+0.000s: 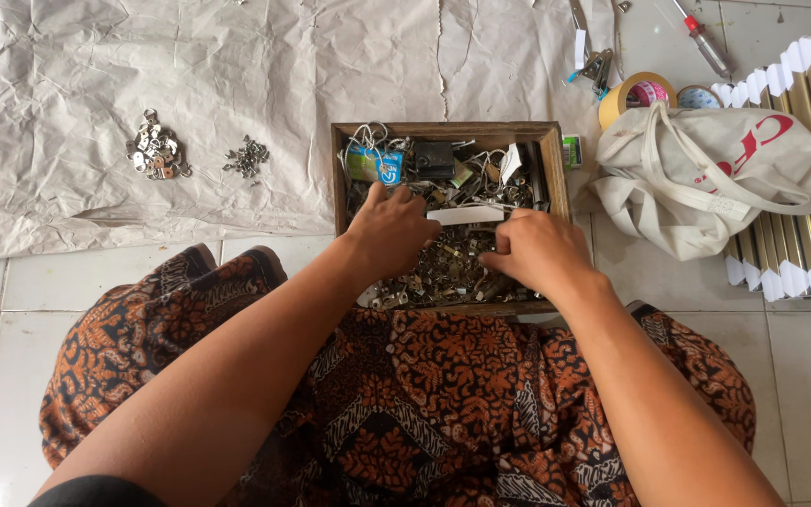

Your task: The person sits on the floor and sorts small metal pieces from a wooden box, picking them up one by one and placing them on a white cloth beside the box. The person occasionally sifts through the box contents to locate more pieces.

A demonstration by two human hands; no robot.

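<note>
box: wooden box of mixed metal hardware sits on the floor right against the knees, so both hands reach in easily
left hand: fingers curled down into the bits, can't tell what it's got
right hand: same, digging, grip hidden
sorted piles: bigger metal clips and small pile apart on the crumpled paper, kept separate by kind
look: shiny, tangled, jumbled

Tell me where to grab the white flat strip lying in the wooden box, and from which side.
Grip the white strip at its bare middle, pinching its two long edges from above. It lies flat and crosswise on the metal bits in the wooden box, between the left hand and right hand, so only the top seems open.
</note>
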